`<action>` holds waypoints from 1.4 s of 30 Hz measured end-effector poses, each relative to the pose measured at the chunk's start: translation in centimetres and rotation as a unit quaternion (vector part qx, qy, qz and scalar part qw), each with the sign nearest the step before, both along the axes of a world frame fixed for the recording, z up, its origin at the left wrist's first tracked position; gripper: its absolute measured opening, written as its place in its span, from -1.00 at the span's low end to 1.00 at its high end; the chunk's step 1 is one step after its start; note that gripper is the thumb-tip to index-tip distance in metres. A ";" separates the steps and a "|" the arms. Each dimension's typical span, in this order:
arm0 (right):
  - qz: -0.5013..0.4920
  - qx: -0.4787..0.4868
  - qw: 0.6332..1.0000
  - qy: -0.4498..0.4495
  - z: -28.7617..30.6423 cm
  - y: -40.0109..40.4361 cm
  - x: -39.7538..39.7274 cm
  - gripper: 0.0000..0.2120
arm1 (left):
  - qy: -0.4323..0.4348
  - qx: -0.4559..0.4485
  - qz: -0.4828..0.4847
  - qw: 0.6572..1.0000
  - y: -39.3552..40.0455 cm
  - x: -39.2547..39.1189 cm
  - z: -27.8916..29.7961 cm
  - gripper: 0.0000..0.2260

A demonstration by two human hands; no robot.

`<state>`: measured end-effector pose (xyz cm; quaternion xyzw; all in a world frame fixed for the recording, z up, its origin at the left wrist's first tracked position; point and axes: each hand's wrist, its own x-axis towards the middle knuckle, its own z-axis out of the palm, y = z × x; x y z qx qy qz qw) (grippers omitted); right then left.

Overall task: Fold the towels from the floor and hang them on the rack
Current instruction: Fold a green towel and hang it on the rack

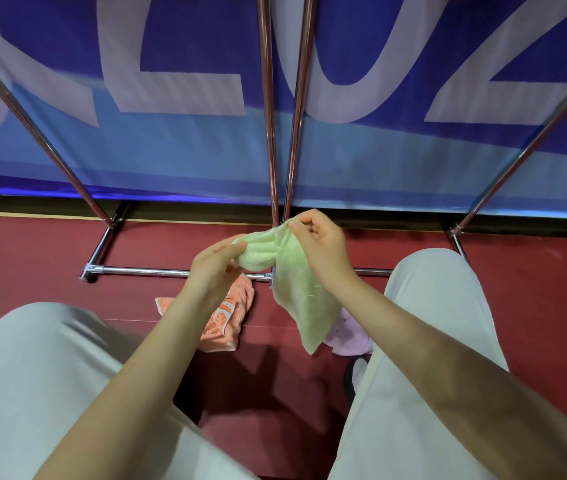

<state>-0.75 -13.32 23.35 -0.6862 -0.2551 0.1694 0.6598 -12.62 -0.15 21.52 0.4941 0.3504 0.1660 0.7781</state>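
A light green towel (301,292) hangs in the air between my hands, above the floor. My right hand (323,249) pinches its top corner. My left hand (214,268) grips a bunched part of the same towel a little lower to the left. The rest of the green towel droops down to a point. An orange patterned towel (230,317) lies crumpled on the red floor under my left hand. A pink towel (349,336) lies on the floor, partly hidden by the green one. The chrome rack (271,133) stands just behind my hands.
The rack's base bar (143,270) runs across the red floor, with slanted legs at left (37,133) and right (524,150). A blue banner (188,143) with large pale letters hangs behind it. My knees in pale trousers (46,375) frame the towels.
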 end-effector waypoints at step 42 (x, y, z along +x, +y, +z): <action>0.024 -0.011 1.000 0.006 1.3 0.4 -0.3 -0.85 | 0.001 0.067 0.109 0.992 -1.8 0.6 1.9 -0.73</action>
